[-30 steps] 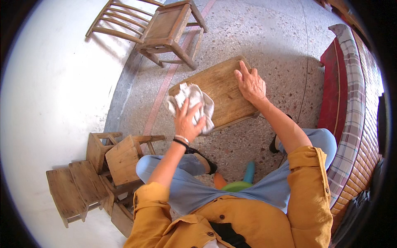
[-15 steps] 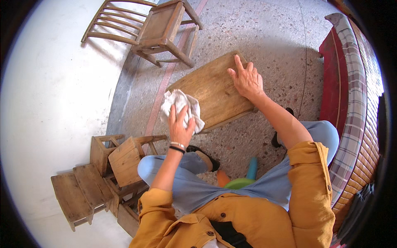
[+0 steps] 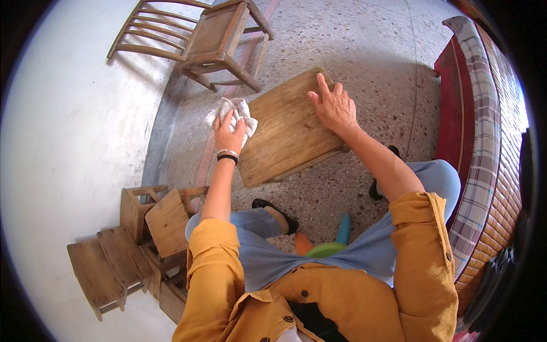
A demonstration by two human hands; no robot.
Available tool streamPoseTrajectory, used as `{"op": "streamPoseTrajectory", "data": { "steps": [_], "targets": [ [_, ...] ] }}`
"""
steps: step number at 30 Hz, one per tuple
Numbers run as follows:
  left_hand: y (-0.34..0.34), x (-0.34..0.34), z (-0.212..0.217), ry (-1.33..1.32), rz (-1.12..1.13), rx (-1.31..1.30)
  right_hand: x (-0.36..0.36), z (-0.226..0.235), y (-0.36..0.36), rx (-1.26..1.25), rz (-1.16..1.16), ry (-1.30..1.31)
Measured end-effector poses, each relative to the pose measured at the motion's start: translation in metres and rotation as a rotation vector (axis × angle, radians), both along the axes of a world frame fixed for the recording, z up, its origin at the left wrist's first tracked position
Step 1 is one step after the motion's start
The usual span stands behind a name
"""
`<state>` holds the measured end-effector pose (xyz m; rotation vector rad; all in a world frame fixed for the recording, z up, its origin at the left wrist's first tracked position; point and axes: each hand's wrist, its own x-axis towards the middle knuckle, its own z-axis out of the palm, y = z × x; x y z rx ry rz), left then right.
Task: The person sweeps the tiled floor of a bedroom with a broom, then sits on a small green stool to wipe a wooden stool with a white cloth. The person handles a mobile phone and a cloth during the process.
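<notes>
A small wooden stool with a long flat seat stands on the floor between my knees, its seat facing me. My left hand grips a crumpled white cloth at the seat's far left edge, fingers curled over it. Resting on the seat's far right corner, my right hand has its fingers apart, with nothing in it. Part of the cloth hangs past the seat's left edge.
A slatted wooden chair stands by the white wall at the far left. Several wooden stools are piled at the near left. A bed with checked bedding runs along the right. Beneath me shows a green plastic seat.
My left hand has slid the cloth away from me and leftward along the seat's left edge, baring the near left corner. My right hand stays on the same far corner.
</notes>
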<state>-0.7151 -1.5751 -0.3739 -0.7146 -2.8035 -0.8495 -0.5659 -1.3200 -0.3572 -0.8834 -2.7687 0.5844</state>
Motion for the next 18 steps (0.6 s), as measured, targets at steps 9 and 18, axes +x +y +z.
{"op": "streamPoseTrajectory", "data": {
  "steps": [9, 18],
  "targets": [
    [-0.052, 0.127, 0.000, -0.143, -0.055, 0.133, 0.003, -0.006, 0.002, 0.065, -0.031, 0.032],
    [-0.023, -0.012, -0.014, -0.230, 0.048, 0.234, -0.001, 0.000, -0.002, -0.022, 0.001, -0.005]
  ]
}}
